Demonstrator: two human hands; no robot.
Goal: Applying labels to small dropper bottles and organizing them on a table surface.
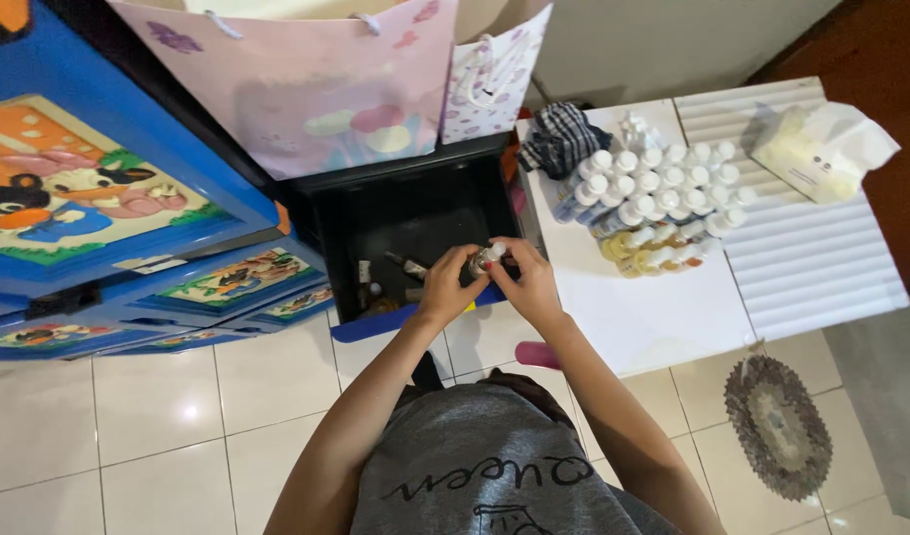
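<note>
Over black drawer (415,213) | both hands' fingers (453,280) closed rnd small bottle (484,260)

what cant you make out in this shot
Head view only:
- Small bottle: its body is wrapped by the left hand and right hand; only the white cap shows.
- Open black drawer: the items inside are dark and too small to identify.
- Pink gift bag: its top is cut off by the frame edge.

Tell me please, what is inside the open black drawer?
Inside the black drawer lie a few small bottles near its front edge; the back floor looks bare and dark. The left hand and right hand, holding a small white-capped bottle, cover the front right corner.
</note>
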